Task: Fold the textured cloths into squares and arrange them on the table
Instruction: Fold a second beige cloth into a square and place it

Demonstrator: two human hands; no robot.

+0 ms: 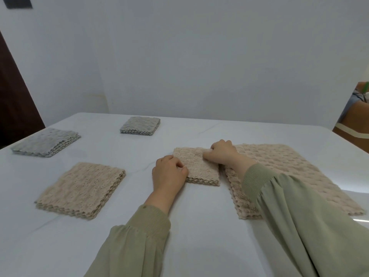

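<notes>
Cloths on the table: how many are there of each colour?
Beige cloths: 3 (folded left cloth, folded middle cloth, large flat right cloth)
Grey cloths: 2 (grey left cloth, grey far cloth)
Total: 5

Two folded grey cloths (pixel 46 141) (pixel 140 125), two folded beige cloths (pixel 81 188) (pixel 199 168), one unfolded beige cloth (pixel 289 172), two hands (pixel 168 172) (pixel 221 152), one table (pixel 199 226).
</notes>
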